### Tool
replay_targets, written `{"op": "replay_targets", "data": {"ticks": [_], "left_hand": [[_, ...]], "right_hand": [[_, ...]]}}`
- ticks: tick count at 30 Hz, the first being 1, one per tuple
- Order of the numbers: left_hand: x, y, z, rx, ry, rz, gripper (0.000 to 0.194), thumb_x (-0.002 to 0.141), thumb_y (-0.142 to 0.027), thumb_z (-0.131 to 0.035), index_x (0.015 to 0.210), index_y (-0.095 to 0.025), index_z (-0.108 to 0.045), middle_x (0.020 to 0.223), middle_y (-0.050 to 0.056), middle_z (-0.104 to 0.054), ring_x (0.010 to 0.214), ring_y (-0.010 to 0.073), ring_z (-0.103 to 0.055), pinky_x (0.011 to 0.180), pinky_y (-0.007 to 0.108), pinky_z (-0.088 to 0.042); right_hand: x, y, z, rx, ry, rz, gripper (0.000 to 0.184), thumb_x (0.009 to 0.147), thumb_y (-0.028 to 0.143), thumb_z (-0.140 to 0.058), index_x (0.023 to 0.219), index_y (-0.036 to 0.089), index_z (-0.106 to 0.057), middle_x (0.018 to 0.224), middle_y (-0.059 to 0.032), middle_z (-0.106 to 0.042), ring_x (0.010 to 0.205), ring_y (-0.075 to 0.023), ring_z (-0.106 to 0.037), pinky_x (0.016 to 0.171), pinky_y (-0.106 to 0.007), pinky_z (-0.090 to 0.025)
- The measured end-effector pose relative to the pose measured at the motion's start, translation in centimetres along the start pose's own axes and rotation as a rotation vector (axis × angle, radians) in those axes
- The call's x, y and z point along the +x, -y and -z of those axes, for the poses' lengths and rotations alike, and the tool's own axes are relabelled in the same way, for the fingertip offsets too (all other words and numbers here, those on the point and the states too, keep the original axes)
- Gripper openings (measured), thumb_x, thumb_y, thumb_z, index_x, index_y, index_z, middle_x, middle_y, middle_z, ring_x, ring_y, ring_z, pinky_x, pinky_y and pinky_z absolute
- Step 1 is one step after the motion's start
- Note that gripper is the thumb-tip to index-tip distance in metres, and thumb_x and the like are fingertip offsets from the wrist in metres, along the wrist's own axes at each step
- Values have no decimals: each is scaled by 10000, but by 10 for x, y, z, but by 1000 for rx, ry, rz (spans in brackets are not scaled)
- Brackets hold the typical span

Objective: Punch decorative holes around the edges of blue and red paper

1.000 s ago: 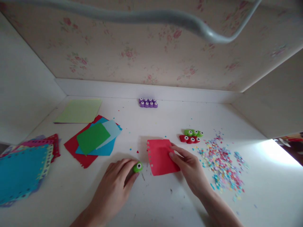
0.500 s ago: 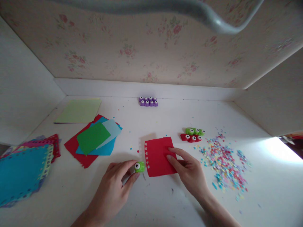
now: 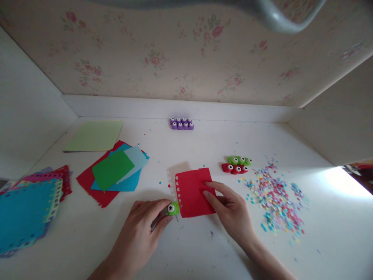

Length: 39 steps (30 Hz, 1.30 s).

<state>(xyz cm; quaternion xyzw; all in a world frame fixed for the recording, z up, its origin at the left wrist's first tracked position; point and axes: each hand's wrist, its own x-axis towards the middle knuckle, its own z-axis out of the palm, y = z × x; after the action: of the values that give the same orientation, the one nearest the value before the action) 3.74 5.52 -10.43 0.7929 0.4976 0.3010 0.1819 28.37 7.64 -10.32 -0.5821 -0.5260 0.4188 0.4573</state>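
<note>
Now the left hand [image 3: 145, 229] pinches the green punch [image 3: 174, 208] at or just beside the near left corner of the red paper [image 3: 192, 194], whose right side the right hand [image 3: 230, 210] grips, the earlier gap nearly closed, apparently lining the tool up with the cut-outs [image 3: 176, 189].

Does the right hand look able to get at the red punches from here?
Probably yes: the red punches sit just beyond the right hand with nothing visible between, though it is holding the red paper.
</note>
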Motion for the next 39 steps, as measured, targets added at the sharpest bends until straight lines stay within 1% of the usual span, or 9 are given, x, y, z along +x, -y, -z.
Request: {"op": "replay_targets", "data": {"ticks": [10, 19, 27, 30, 33, 34, 36, 38, 39], "left_hand": [[0, 0, 0, -4, 6, -3, 233, 1004, -393, -513, 1190, -271, -581, 942, 8, -743, 802, 202, -702, 718, 362, -582], [-1, 1, 0, -2, -30, 8, 251, 999, -425, -512, 1188, -282, -594, 894, 5, -735, 774, 198, -698, 698, 342, -598], [-4, 3, -2, -17, -35, 8, 245, 996, -416, -522, 1182, -278, -601, 905, 2, -735, 787, 189, -697, 689, 313, -602], [-3, 2, -1, -13, -30, -14, 245, 1001, -414, -516, 1175, -263, -600, 911, 6, -738, 786, 187, -697, 690, 317, -592], [-1, -1, -1, 0, -12, -66, 231, 1006, -388, -517, 1178, -252, -592, 976, 12, -744, 821, 189, -699, 728, 337, -579], [0, -2, -1, 13, -6, -85, 228, 1007, -377, -520, 1184, -250, -590, 1000, 14, -743, 839, 191, -698, 744, 346, -574], [0, -3, -2, 53, 2, -123, 232, 1004, -353, -533, 1200, -246, -593, 1040, 20, -739, 876, 199, -695, 776, 365, -562], [0, -3, -2, 95, 7, -153, 245, 1000, -337, -544, 1218, -242, -600, 1066, 27, -732, 910, 206, -689, 807, 378, -552], [0, -3, -2, 111, 6, -160, 253, 999, -336, -546, 1225, -238, -603, 1075, 32, -728, 924, 209, -687, 818, 381, -548]], "right_hand": [[-1, 2, 0, -30, -32, 18, 228, 869, 398, -686, 1007, 229, -754, 1144, -90, -728, 684, -186, -729, 582, -295, -655], [-1, 2, 0, -44, -24, 54, 175, 882, 352, -680, 998, 241, -752, 1109, -68, -729, 647, -149, -708, 536, -243, -615], [-2, 0, 0, -42, -10, 50, 173, 896, 352, -669, 1012, 244, -740, 1111, -68, -723, 652, -153, -705, 539, -254, -603], [-4, 0, -1, -53, -5, 65, 174, 904, 348, -662, 1021, 240, -731, 1105, -66, -721, 614, -137, -690, 516, -244, -588], [-5, -1, -3, -66, 14, 86, 175, 924, 347, -638, 1033, 234, -715, 1104, -69, -712, 606, -130, -679, 493, -236, -574], [-6, -2, -3, -88, 28, 106, 177, 932, 344, -628, 1045, 235, -711, 1110, -72, -706, 643, -139, -687, 509, -239, -579], [-7, -2, -2, -185, 69, 169, 193, 944, 329, -611, 1090, 242, -703, 1133, -82, -684, 778, -172, -701, 585, -263, -602], [-8, -1, 0, -349, 87, 260, 233, 942, 323, -613, 1146, 249, -696, 1133, -99, -648, 866, -203, -680, 668, -317, -613], [-8, 0, 1, -439, 74, 313, 254, 936, 325, -618, 1166, 249, -694, 1122, -109, -626, 875, -216, -665, 697, -354, -611]]}}
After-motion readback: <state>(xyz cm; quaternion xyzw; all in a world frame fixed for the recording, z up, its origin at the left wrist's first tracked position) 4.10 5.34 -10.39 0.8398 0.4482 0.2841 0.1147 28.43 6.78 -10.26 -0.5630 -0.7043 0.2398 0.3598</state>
